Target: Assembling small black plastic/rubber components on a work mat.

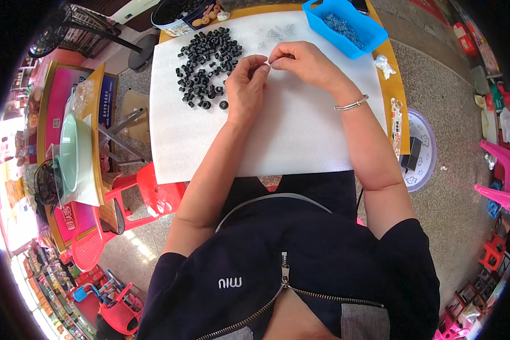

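Observation:
Over a white foam sheet (311,124), my two hands meet at the fingertips. My left hand (246,88) is closed in a pinch, just right of a spread of small black cylindrical parts (207,54). Thumb and forefinger of my right hand (303,62) pinch together right beside the left fingertips. Whatever sits between them is too small to make out. Beyond my hands lies a scatter of tiny clear or silvery pieces (275,34). A blue plastic basket (317,20) at the far right holds many similar small pieces.
A printed tin (173,27) with dark parts inside stands at the far left table edge. Crumpled white tissue (384,67) lies on the yellow tabletop at right. Red chairs (158,192) stand at left; a lilac round stool or tray (428,127) is beyond the right edge.

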A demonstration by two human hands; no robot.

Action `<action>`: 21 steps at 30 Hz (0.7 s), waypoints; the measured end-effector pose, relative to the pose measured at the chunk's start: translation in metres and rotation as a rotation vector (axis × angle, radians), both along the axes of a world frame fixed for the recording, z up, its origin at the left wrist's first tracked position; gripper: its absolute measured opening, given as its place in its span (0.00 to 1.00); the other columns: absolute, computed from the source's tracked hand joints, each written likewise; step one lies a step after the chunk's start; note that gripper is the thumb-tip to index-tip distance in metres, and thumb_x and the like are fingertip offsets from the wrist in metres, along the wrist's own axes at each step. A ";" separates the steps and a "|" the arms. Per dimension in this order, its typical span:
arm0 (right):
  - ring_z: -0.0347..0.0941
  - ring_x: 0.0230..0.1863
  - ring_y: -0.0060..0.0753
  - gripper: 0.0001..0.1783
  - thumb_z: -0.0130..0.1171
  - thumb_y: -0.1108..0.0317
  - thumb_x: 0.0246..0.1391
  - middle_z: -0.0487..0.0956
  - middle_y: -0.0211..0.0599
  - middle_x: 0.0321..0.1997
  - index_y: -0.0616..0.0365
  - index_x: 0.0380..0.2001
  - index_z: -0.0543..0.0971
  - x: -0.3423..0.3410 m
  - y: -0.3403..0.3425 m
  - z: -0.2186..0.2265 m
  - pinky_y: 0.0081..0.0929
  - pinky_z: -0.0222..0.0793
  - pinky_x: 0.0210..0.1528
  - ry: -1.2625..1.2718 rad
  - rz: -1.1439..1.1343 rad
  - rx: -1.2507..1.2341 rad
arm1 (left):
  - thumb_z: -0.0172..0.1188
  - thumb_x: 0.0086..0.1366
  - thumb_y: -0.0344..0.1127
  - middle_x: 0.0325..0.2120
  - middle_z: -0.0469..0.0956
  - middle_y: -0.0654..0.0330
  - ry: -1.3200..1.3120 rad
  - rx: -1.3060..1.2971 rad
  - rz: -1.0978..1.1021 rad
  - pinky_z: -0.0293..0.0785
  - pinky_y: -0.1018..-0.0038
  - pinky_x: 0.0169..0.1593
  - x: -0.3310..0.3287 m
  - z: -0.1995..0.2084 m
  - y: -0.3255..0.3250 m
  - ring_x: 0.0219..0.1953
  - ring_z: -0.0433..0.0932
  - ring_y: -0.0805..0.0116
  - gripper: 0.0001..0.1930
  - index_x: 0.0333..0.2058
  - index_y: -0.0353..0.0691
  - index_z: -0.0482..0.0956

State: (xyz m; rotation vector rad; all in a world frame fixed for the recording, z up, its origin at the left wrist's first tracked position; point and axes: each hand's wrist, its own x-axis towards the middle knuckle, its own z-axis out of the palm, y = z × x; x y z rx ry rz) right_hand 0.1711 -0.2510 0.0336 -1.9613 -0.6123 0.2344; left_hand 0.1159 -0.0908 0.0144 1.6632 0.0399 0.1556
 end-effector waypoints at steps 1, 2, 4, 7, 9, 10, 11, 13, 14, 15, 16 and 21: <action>0.69 0.32 0.20 0.08 0.56 0.70 0.50 0.77 0.31 0.28 0.63 0.32 0.78 0.000 0.000 -0.001 0.20 0.66 0.38 0.033 0.018 0.052 | 0.55 0.62 0.27 0.32 0.76 0.64 0.012 0.001 -0.009 0.67 0.83 0.31 0.000 0.000 0.000 0.29 0.70 0.80 0.09 0.41 0.33 0.76; 0.70 0.32 0.20 0.07 0.56 0.71 0.50 0.77 0.30 0.28 0.63 0.32 0.78 0.000 -0.001 -0.001 0.19 0.66 0.38 0.066 0.036 0.103 | 0.55 0.62 0.27 0.32 0.76 0.64 0.008 -0.012 -0.012 0.67 0.83 0.31 0.000 0.000 0.000 0.28 0.70 0.80 0.09 0.40 0.33 0.76; 0.70 0.33 0.19 0.06 0.57 0.73 0.49 0.77 0.29 0.29 0.63 0.31 0.78 0.001 -0.001 -0.001 0.18 0.67 0.40 0.104 0.051 0.151 | 0.55 0.62 0.27 0.32 0.75 0.63 0.002 -0.038 -0.016 0.67 0.84 0.31 0.000 -0.001 0.001 0.28 0.69 0.80 0.08 0.40 0.33 0.76; 0.71 0.34 0.18 0.06 0.57 0.74 0.49 0.77 0.29 0.30 0.63 0.31 0.78 0.001 -0.001 0.000 0.17 0.67 0.41 0.116 0.042 0.150 | 0.55 0.62 0.27 0.33 0.75 0.63 -0.005 -0.030 -0.025 0.67 0.84 0.31 0.000 -0.001 0.001 0.28 0.69 0.80 0.09 0.41 0.33 0.75; 0.70 0.34 0.18 0.05 0.57 0.73 0.49 0.77 0.28 0.30 0.63 0.31 0.78 0.001 -0.001 0.001 0.17 0.67 0.41 0.121 0.036 0.162 | 0.55 0.62 0.27 0.33 0.75 0.63 0.005 -0.017 -0.025 0.67 0.84 0.31 -0.001 0.002 0.000 0.28 0.69 0.80 0.09 0.41 0.33 0.75; 0.70 0.34 0.18 0.05 0.57 0.73 0.49 0.77 0.28 0.30 0.63 0.31 0.78 0.001 -0.001 0.001 0.17 0.67 0.41 0.121 0.031 0.160 | 0.55 0.62 0.27 0.33 0.75 0.63 0.010 -0.011 -0.026 0.67 0.84 0.31 -0.001 0.002 0.000 0.28 0.69 0.80 0.09 0.41 0.33 0.75; 0.70 0.34 0.18 0.05 0.57 0.73 0.49 0.77 0.28 0.29 0.63 0.31 0.78 0.000 0.000 0.001 0.17 0.67 0.41 0.121 0.027 0.158 | 0.55 0.62 0.27 0.33 0.75 0.63 0.008 -0.011 -0.029 0.67 0.84 0.31 -0.001 0.001 0.000 0.28 0.69 0.80 0.09 0.41 0.33 0.75; 0.70 0.34 0.18 0.05 0.57 0.73 0.49 0.77 0.28 0.30 0.63 0.31 0.78 0.000 0.000 0.000 0.17 0.67 0.41 0.112 0.030 0.156 | 0.55 0.62 0.27 0.33 0.75 0.63 0.003 -0.011 -0.036 0.67 0.84 0.30 0.000 -0.001 0.001 0.28 0.69 0.80 0.09 0.41 0.33 0.75; 0.70 0.35 0.18 0.05 0.57 0.73 0.49 0.77 0.28 0.30 0.63 0.31 0.78 0.002 0.001 -0.001 0.17 0.66 0.41 0.102 0.039 0.157 | 0.55 0.62 0.27 0.32 0.75 0.63 0.000 -0.010 -0.036 0.67 0.84 0.30 0.000 -0.001 0.001 0.28 0.69 0.80 0.09 0.42 0.33 0.75; 0.70 0.35 0.18 0.06 0.57 0.73 0.49 0.77 0.28 0.30 0.63 0.31 0.78 0.002 0.001 -0.002 0.17 0.66 0.41 0.093 0.047 0.157 | 0.55 0.62 0.27 0.32 0.75 0.63 -0.001 -0.010 -0.037 0.67 0.84 0.30 0.000 -0.001 0.001 0.28 0.69 0.80 0.10 0.42 0.33 0.75; 0.70 0.35 0.18 0.06 0.57 0.73 0.49 0.77 0.28 0.30 0.63 0.31 0.78 0.002 0.001 -0.002 0.17 0.66 0.42 0.090 0.041 0.163 | 0.55 0.62 0.27 0.32 0.75 0.63 -0.003 -0.010 -0.037 0.67 0.84 0.30 0.000 0.000 0.000 0.28 0.69 0.80 0.10 0.42 0.33 0.74; 0.70 0.35 0.17 0.07 0.56 0.72 0.50 0.77 0.26 0.29 0.63 0.32 0.78 -0.001 0.003 0.001 0.17 0.66 0.42 0.083 -0.003 0.210 | 0.54 0.62 0.27 0.31 0.75 0.63 0.011 -0.026 -0.029 0.67 0.83 0.30 0.000 0.000 0.001 0.27 0.69 0.80 0.10 0.42 0.32 0.73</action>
